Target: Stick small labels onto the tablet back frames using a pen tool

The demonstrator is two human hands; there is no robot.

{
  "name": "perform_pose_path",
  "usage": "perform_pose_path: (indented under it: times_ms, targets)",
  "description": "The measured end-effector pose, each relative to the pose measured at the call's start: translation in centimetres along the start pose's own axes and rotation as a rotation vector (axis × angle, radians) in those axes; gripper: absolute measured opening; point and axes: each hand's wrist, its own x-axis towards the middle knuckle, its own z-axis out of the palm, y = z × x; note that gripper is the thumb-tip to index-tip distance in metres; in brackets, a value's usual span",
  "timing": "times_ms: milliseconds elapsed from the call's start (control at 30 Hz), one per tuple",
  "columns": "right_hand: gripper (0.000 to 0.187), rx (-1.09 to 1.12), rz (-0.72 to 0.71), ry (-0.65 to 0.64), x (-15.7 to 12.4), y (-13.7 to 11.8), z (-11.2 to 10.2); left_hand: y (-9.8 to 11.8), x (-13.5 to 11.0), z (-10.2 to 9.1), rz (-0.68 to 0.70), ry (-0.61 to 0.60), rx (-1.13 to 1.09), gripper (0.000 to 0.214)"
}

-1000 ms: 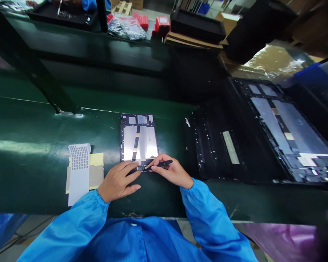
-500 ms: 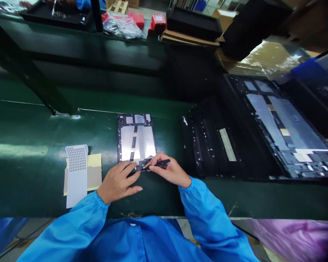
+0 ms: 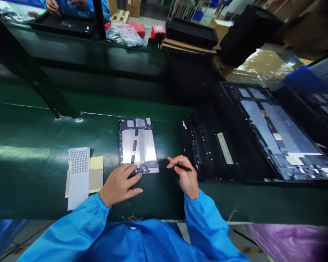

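Observation:
An opened tablet frame (image 3: 138, 145) with silver inner plates lies flat on the green belt (image 3: 30, 145) in front of me. My left hand (image 3: 120, 183) rests at the frame's near left corner, fingertips pressing on its bottom edge. My right hand (image 3: 184, 176) hovers just right of the frame, fingers pinched around a thin black tool (image 3: 182, 167) that points rightward. Both sleeves are bright blue.
A white perforated sticker sheet (image 3: 78, 176) lies on yellow backing paper (image 3: 95, 171) to the left. Black trays (image 3: 215, 149) holding more tablet frames (image 3: 278, 131) sit to the right. Another person's hands (image 3: 53, 6) work at a far bench with red boxes (image 3: 157, 29).
My right hand has lifted off the frame's bottom edge and moved right with the black tool. The left hand stays at the near left corner.

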Motion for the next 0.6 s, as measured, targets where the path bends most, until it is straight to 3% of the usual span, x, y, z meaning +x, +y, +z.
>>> perform_pose_path:
  times_ms: [133, 233, 300, 367, 467, 533, 600]
  targets:
    - [0.038, -0.548, -0.139, -0.156, -2.3, 0.0, 0.3, 2.2, -1.0, -1.4, -0.098, 0.114, 0.004, 0.039]
    - [0.076, -0.794, -0.127, -0.258, -3.0, 0.4, 3.2, 4.0, -2.8, -2.3, -0.203, 0.255, 0.017, 0.034]
    - [0.081, -0.865, -0.118, -0.280, -1.8, 0.3, 6.1, 4.5, -4.1, -2.5, -0.225, 0.345, 0.015, 0.031]
    - [0.083, -0.891, -0.071, -0.276, 1.1, -0.6, 9.3, 4.5, -5.2, -2.2, -0.225, 0.412, 0.020, 0.029]
    - [0.088, -0.861, 0.065, -0.273, 7.5, -3.2, 14.7, 4.1, -6.2, -1.6, -0.243, 0.440, 0.047, 0.030]
    - [0.092, -0.778, 0.116, -0.329, 11.9, -5.2, 18.5, 4.0, -6.6, -1.1, -0.286, 0.439, 0.071, 0.032]
    - [0.091, -0.633, 0.056, -0.434, 14.9, -7.0, 21.8, 3.9, -7.1, -0.7, -0.321, 0.447, 0.109, 0.037]
